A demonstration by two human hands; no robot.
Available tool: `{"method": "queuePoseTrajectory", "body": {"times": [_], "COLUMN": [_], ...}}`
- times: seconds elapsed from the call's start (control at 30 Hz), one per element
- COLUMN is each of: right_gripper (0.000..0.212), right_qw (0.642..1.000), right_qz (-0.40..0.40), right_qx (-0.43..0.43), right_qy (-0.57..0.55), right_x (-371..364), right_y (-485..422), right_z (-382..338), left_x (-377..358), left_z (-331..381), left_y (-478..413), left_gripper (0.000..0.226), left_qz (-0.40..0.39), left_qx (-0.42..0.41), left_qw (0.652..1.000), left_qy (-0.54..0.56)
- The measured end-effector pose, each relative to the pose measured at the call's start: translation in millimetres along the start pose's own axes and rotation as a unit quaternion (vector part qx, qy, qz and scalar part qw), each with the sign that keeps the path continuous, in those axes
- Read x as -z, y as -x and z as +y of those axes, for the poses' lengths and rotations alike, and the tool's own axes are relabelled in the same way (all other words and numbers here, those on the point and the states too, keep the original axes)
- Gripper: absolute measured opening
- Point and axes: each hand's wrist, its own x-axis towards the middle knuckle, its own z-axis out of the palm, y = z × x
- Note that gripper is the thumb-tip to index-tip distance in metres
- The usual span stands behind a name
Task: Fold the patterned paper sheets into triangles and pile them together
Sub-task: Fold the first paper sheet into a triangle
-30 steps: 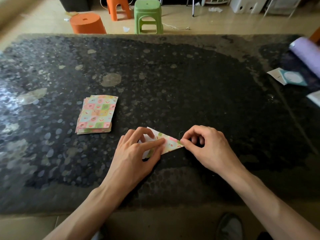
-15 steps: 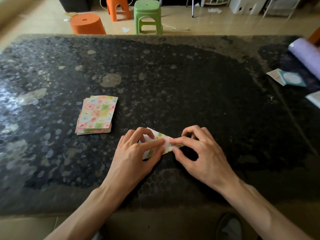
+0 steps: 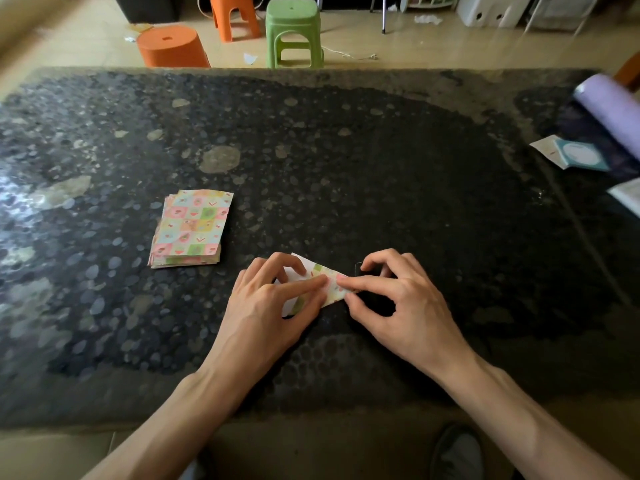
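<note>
A small folded patterned paper [image 3: 333, 288] lies on the dark table [image 3: 381, 188] near its front edge, white underside showing at its left. My left hand [image 3: 273, 303] holds its left part, index finger on top and thumb at the near edge. My right hand [image 3: 401, 306] pinches the right end between index finger and thumb; the two index fingertips almost touch. Most of the paper is hidden under the fingers. A stack of flat patterned sheets [image 3: 192, 228] sits to the left, apart from both hands.
At the table's right edge lie a lilac roll [image 3: 609, 109], a teal and white card [image 3: 575, 155] and a white sheet corner [image 3: 628, 199]. Orange stools [image 3: 171, 46] and a green stool [image 3: 294, 32] stand on the floor beyond. A shoe [image 3: 457, 452] shows below.
My right hand slid left along the folded paper from its right tip toward my left hand, covering more of the paper. My left hand and the stack stayed put.
</note>
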Motion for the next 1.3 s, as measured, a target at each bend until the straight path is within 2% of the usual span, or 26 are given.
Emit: {"method": "queuePoseTrajectory", "body": {"times": [0.43, 0.67, 1.03, 1.2, 1.3], "right_gripper": [0.035, 0.030, 0.030, 0.028, 0.027], "right_qw": [0.999, 0.997, 0.997, 0.996, 0.996], "right_qz": [-0.002, 0.000, -0.008, -0.014, -0.020], "right_qx": [-0.038, -0.062, -0.076, -0.085, -0.089], "right_qy": [-0.022, -0.042, -0.013, 0.000, 0.001], "right_x": [-7, -9, -12, -12, -11], "right_y": [-4, -7, -11, -12, -13], "right_z": [-5, -6, -10, -12, -12], "left_x": [-2, -3, -1, 1, 10], "left_z": [-2, -2, 0, -1, -7], "left_y": [0, -1, 0, -1, -4], "left_gripper": [0.025, 0.025, 0.026, 0.026, 0.028], "left_qz": [0.009, 0.008, 0.007, -0.006, -0.047], "left_qx": [-0.003, -0.007, 0.003, 0.018, 0.010], "left_qw": [1.000, 1.000, 1.000, 1.000, 0.999], "left_qy": [0.017, 0.021, 0.005, -0.013, -0.018]}}
